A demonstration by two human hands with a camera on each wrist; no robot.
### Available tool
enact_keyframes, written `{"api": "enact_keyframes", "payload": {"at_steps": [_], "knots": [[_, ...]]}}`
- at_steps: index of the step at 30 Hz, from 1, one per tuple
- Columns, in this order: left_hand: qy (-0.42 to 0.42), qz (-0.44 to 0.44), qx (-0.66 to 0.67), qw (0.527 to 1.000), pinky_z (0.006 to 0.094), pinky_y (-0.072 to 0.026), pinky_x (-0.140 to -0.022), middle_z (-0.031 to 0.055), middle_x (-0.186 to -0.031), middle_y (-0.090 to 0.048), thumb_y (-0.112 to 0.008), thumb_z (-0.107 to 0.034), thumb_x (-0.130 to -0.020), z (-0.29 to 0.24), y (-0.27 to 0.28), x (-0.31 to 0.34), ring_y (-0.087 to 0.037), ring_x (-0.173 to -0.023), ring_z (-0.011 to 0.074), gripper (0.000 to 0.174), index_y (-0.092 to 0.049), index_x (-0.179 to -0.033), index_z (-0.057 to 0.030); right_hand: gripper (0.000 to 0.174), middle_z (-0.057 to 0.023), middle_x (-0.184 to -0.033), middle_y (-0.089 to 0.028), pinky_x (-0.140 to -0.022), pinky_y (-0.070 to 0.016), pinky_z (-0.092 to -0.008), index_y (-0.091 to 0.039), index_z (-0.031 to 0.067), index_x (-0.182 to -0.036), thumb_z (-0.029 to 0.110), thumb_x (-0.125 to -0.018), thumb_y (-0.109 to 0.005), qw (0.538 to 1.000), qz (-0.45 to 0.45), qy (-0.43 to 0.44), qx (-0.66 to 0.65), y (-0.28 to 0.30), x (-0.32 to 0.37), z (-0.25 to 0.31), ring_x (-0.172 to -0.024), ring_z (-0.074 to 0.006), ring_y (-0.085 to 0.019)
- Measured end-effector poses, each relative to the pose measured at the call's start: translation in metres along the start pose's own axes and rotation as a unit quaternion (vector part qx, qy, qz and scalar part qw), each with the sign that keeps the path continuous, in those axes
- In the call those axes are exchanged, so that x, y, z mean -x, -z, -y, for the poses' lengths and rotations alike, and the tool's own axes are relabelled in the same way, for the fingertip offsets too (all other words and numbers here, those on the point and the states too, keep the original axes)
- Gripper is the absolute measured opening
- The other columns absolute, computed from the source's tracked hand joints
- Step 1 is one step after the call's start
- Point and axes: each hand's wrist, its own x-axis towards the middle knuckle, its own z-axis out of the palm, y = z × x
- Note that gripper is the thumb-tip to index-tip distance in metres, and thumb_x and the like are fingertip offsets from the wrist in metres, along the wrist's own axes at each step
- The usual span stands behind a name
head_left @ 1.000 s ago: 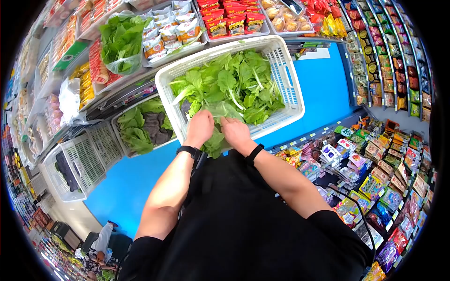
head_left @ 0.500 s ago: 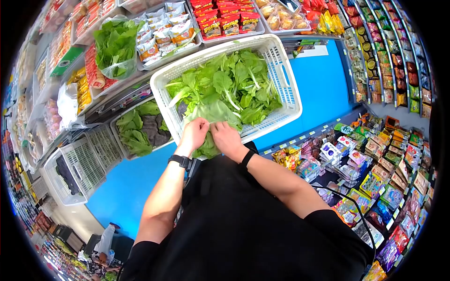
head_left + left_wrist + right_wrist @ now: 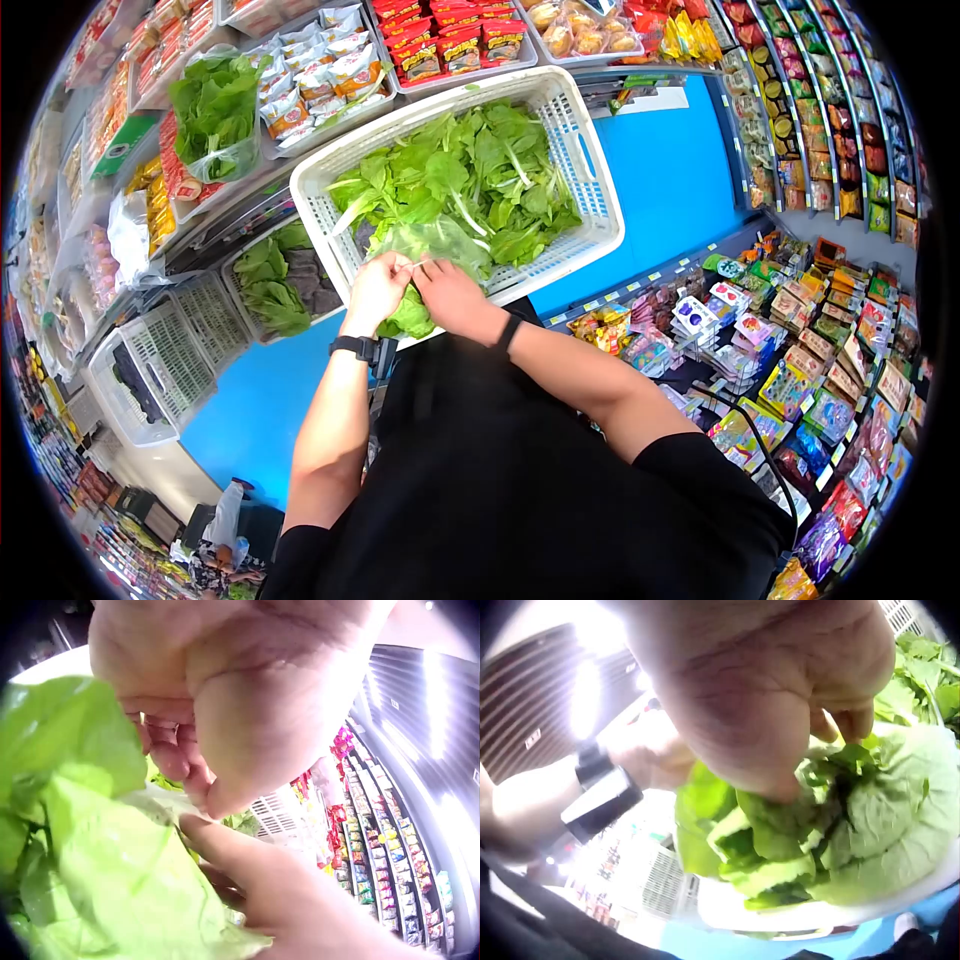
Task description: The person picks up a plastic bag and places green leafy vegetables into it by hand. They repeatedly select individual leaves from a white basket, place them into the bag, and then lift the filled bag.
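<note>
A clear plastic bag of leafy greens (image 3: 437,240) lies over the near edge of a white basket (image 3: 612,235) that holds loose greens (image 3: 450,175). My left hand (image 3: 377,292) pinches the bag's edge, thumb against fingertips, as the left wrist view shows. Beside it my right hand (image 3: 455,298) grips the bag too, its fingertips close to the left ones. In the right wrist view, leaves (image 3: 885,817) fill the bag under the right hand (image 3: 772,697).
Another bag of greens (image 3: 215,110) rests on the snack display at the left back. A second basket of greens (image 3: 275,285) and stacked crates (image 3: 150,370) stand at left. Snack racks (image 3: 780,330) line the right side.
Both hands have come closer together at the bag's edge, fingertips nearly meeting. In the head view, hands, bag and basket have shifted left along with the surroundings.
</note>
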Motion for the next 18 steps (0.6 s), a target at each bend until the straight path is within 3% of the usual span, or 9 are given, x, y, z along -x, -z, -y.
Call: {"api": "enact_keyframes", "payload": {"at_steps": [1, 3, 7, 9, 11, 13, 15, 17, 18], "knots": [[0.003, 0.0, -0.014, 1.0, 0.0427, -0.0591, -0.082, 0.0157, -0.09, -0.078, -0.073, -0.02, -0.1, 0.0, 0.001, 0.001, -0.077, -0.087, 0.0323, 0.017, -0.077, -0.104, -0.0037, 0.035, -0.0193, -0.122, -0.073, -0.099, -0.0573, -0.0475, -0.069, 0.0005, -0.125, 0.017, -0.094, -0.067, 1.0, 0.002, 0.002, 0.0, 0.025, 0.002, -0.005, -0.121, -0.0389, -0.065], [0.002, -0.01, -0.023, 1.0, 0.0444, -0.0584, -0.086, 0.015, -0.097, -0.076, -0.075, -0.02, -0.098, -0.003, 0.003, 0.003, -0.075, -0.093, 0.0337, 0.018, -0.075, -0.106, -0.0038, 0.041, -0.0224, -0.114, -0.074, -0.099, -0.0567, -0.0511, -0.07, 0.0035, -0.129, 0.02, -0.092, -0.071, 0.97, 0.147, -0.038, -0.187, 0.072, 0.007, -0.025, -0.114, -0.0429, -0.068], [-0.011, -0.027, -0.042, 0.999, 0.0441, -0.0577, -0.089, 0.0138, -0.101, -0.075, -0.076, -0.02, -0.097, -0.039, -0.002, -0.002, -0.074, -0.098, 0.0327, 0.019, -0.075, -0.108, -0.0039, 0.031, -0.0266, -0.111, -0.076, -0.093, -0.0586, -0.0555, -0.076, 0.0033, -0.12, 0.021, -0.098, -0.064, 0.968, 0.057, -0.189, -0.155, 0.087, 0.021, -0.13, -0.103, -0.0473, -0.072], [-0.017, -0.029, -0.041, 0.999, 0.0437, -0.0577, -0.09, 0.0135, -0.102, -0.074, -0.076, -0.02, -0.097, -0.064, -0.01, -0.003, -0.073, -0.099, 0.0323, 0.02, -0.074, -0.109, -0.0038, 0.03, -0.0275, -0.111, -0.076, -0.093, -0.0587, -0.0564, -0.076, 0.0044, -0.119, 0.021, -0.096, -0.064, 0.964, 0.059, -0.214, -0.143, 0.076, 0.024, -0.19, -0.103, -0.0483, -0.072], [-0.064, -0.044, -0.018, 0.997, 0.0374, -0.0592, -0.082, 0.0137, -0.098, -0.075, -0.077, -0.012, -0.097, -0.092, -0.019, -0.008, -0.075, -0.088, 0.0251, 0.018, -0.074, -0.109, 0.001, 0.03, -0.0293, -0.111, -0.076, -0.094, -0.0587, -0.0567, -0.075, 0.003, -0.118, 0.02, -0.095, -0.065, 0.942, 0.103, -0.307, -0.088, 0.064, 0.017, -0.238, -0.103, -0.0495, -0.072], [-0.059, -0.049, -0.022, 0.997, 0.0348, -0.0581, -0.081, 0.0108, -0.097, -0.075, -0.077, -0.011, -0.098, -0.108, -0.037, -0.01, -0.074, -0.089, 0.0213, 0.018, -0.075, -0.112, 0.0006, 0.031, -0.0306, -0.111, -0.076, -0.094, -0.0587, -0.0564, -0.075, 0.0021, -0.118, 0.019, -0.094, -0.066, 0.947, 0.088, -0.295, -0.091, 0.05, 0.006, -0.274, -0.104, -0.0497, -0.073], [-0.013, -0.026, 0.093, 0.995, 0.0379, -0.0593, -0.085, 0.0118, -0.101, -0.075, -0.078, -0.016, -0.098, -0.122, -0.057, -0.007, -0.074, -0.092, 0.0256, 0.023, -0.075, -0.116, -0.0013, 0.032, -0.0319, -0.112, -0.075, -0.095, -0.0587, -0.0561, -0.075, 0.0013, -0.119, 0.019, -0.093, -0.067, 0.952, 0.072, -0.282, -0.094, 0.043, -0.009, -0.302, -0.104, -0.0498, -0.073], [0.006, -0.025, 0.117, 0.993, 0.0346, -0.0583, -0.081, 0.0107, -0.096, -0.075, -0.077, -0.014, -0.099, -0.129, -0.077, 0.001, -0.073, -0.089, 0.0215, 0.022, -0.075, -0.117, -0.0004, 0.034, -0.0334, -0.109, -0.075, -0.095, -0.0587, -0.0553, -0.074, -0.0011, -0.12, 0.017, -0.092, -0.069, 0.94, -0.021, -0.301, -0.162, 0.037, -0.031, -0.313, -0.104, -0.0497, -0.073], [0.01, -0.028, 0.127, 0.991, 0.0337, -0.0577, -0.08, 0.0099, -0.097, -0.075, -0.077, -0.014, -0.099, -0.131, -0.084, 0.0, -0.072, -0.089, 0.0205, 0.022, -0.075, -0.117, -0.0007, 0.048, -0.0345, -0.118, -0.073, -0.101, -0.0574, -0.0524, -0.067, -0.0028, -0.134, 0.018, -0.091, -0.072, 0.922, 0.028, -0.344, -0.175, 0.034, -0.045, -0.325, -0.113, -0.0494, -0.071]]}}
